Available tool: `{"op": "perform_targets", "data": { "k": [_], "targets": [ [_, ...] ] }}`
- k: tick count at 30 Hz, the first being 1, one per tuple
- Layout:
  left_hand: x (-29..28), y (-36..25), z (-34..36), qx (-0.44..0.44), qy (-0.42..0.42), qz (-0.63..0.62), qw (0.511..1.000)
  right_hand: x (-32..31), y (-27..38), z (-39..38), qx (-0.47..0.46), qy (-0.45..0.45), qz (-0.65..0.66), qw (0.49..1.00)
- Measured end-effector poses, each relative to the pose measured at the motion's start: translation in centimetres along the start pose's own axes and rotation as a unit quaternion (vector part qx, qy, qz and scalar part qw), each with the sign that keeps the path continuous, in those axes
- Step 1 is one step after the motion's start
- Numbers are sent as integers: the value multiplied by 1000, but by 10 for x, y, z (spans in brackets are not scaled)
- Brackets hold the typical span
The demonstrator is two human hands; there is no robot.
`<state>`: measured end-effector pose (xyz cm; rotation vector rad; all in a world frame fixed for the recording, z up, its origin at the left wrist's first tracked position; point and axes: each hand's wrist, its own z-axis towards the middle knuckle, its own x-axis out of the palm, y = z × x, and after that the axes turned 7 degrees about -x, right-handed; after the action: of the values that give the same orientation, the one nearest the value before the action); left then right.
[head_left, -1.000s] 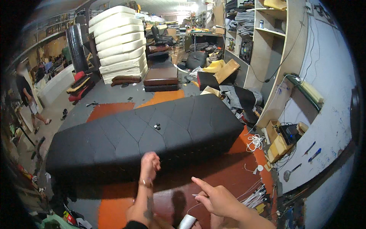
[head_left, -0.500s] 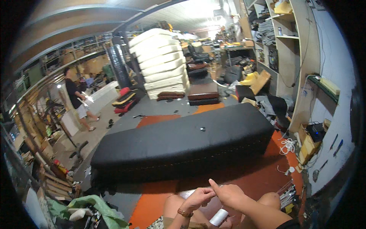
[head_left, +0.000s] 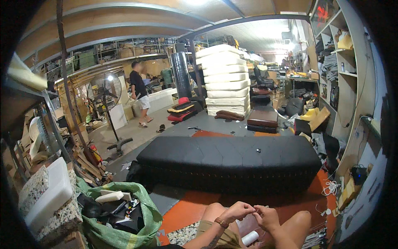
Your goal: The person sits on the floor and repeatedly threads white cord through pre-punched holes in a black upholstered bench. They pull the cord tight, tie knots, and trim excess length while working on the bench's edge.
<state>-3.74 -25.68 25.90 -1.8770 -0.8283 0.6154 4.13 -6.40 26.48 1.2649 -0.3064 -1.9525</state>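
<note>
My left hand (head_left: 239, 211), with a brown-strapped watch on its wrist, has its fingers pinched together above my lap. Its fingertips meet those of my right hand (head_left: 268, 218), which is also pinched. Whatever they hold is too small to make out. A white spool of thread (head_left: 250, 238) lies just below the hands, between my legs. In front of me stretches a long black upholstered bench (head_left: 224, 162) with seam lines across its top and a row of small marks along its edge. A small dark and white object (head_left: 258, 150) rests on it.
On my left sits an open green sack (head_left: 151, 207) of scraps, beside speckled foam blocks (head_left: 58, 216). Beyond the bench rise stacked cream foam cushions (head_left: 226, 83). A person (head_left: 139, 89) walks near a standing fan (head_left: 105, 97). White cord (head_left: 331, 188) lies at right.
The view has swung left and levelled, bringing in the fan and more of the sack. My right thumb, raised before, is now closed against the fingers, and both hands' fingertips have come together.
</note>
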Motion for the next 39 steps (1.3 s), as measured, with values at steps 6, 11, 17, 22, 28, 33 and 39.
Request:
{"op": "perform_targets", "data": {
  "k": [6,11,17,22,28,33,39],
  "targets": [
    [-7,-14,-12,12,-4,-27,1000,10,0,7,-5,-96,58,994],
    [-9,-3,-7,0,-9,-65,998,8,3,9,39,-82,105,990],
    [-11,6,2,-62,-31,-115,991,12,0,11,80,-113,105,985],
    [-3,27,2,-49,-8,-285,957,-4,16,16,84,-115,45,989],
    [18,-30,-33,67,20,-242,968,-19,14,20,-52,-123,-59,989],
    [25,-19,-22,101,5,-271,957,-15,10,19,-68,-148,-72,984],
    [28,-21,-30,111,-11,-273,956,-18,14,18,-93,-174,-61,978]
  ]
}}
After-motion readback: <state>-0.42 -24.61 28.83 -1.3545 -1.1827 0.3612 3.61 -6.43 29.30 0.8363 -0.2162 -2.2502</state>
